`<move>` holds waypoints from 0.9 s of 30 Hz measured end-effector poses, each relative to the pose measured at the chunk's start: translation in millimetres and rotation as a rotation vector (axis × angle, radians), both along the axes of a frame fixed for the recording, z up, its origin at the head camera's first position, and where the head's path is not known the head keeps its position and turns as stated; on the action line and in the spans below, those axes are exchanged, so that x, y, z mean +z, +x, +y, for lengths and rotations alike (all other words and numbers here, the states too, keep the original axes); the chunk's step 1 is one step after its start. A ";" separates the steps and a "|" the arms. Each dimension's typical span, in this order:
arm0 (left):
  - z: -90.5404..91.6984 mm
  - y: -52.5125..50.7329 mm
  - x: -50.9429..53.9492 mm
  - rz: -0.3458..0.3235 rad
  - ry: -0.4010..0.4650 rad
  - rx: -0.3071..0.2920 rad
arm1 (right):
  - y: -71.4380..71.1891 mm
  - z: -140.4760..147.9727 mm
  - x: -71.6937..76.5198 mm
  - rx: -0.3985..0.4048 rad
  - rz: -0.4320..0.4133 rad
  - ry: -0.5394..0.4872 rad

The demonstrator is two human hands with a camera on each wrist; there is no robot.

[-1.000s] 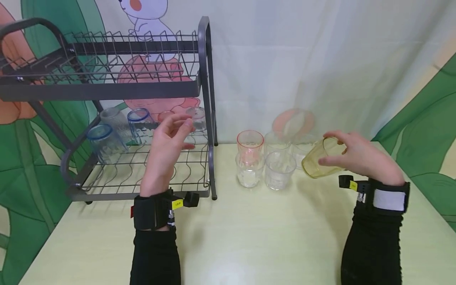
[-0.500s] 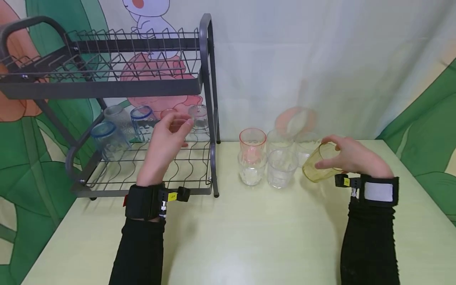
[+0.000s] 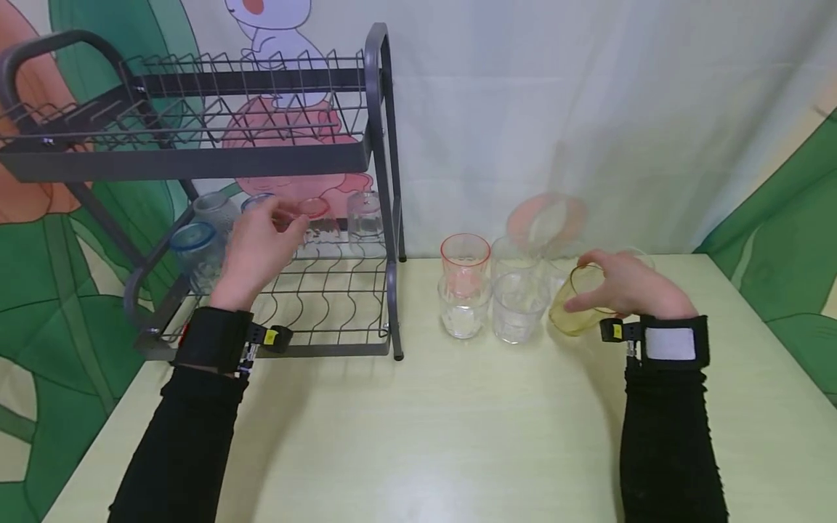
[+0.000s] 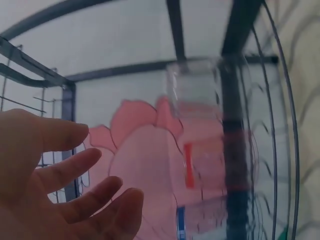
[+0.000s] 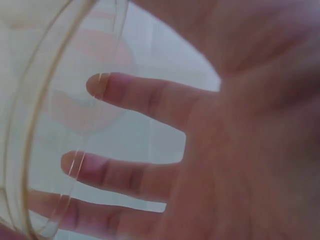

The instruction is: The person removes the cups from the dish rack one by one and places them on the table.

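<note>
In the head view my left hand (image 3: 256,250) reaches into the lower tier of the dish rack, its fingers relaxed and holding nothing. Just beyond it stand an upside-down red-rimmed glass (image 4: 205,162) and a clear glass (image 4: 195,87), seen in the left wrist view. A blue-rimmed glass (image 4: 205,217) is lower in that view and mostly behind the hand in the head view. Over the table's right side my right hand (image 3: 631,287) grips a yellow glass (image 3: 565,312) near its rim. That glass is tilted; whether its base touches the table, I cannot tell.
The dark two-tier dish rack (image 3: 196,161) fills the left side. A bluish glass (image 3: 198,254) and a frosted glass (image 3: 214,209) stand at its lower left. On the table, a red-rimmed glass (image 3: 466,253), a clear glass (image 3: 521,312) and several others cluster left of the yellow one.
My left hand has moved left along the lower tier, uncovering the red-rimmed glass in the rack. My right hand has shifted slightly left with the yellow glass still in its grip.
</note>
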State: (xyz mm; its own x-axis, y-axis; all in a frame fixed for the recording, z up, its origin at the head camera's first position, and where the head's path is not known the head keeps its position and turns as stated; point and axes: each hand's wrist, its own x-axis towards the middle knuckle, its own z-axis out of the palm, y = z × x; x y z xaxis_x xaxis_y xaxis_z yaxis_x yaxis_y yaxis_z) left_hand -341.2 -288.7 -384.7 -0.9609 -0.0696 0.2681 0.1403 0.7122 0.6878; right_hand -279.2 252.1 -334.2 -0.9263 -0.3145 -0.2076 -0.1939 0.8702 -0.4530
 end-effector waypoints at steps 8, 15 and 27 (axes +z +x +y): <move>21.1 56.3 69.3 -0.053 -0.337 0.090 | -8.4 -9.0 -9.5 -0.032 -0.074 0.006; 25.8 60.4 91.3 -0.166 -0.552 0.128 | -12.2 -15.3 -14.5 -0.042 -0.085 0.027; -10.0 48.9 79.7 -0.369 -0.701 0.260 | -16.3 -24.0 -16.0 -0.029 -0.087 0.028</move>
State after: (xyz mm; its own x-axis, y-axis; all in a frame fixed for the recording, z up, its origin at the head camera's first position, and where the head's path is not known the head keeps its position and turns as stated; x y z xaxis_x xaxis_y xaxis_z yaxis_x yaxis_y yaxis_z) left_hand -292.3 -298.6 -305.1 -0.9718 -0.2359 0.0028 -0.2356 0.9709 0.0423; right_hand -295.4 228.2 -350.3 -0.9130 -0.2807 -0.2961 -0.1292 0.8873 -0.4427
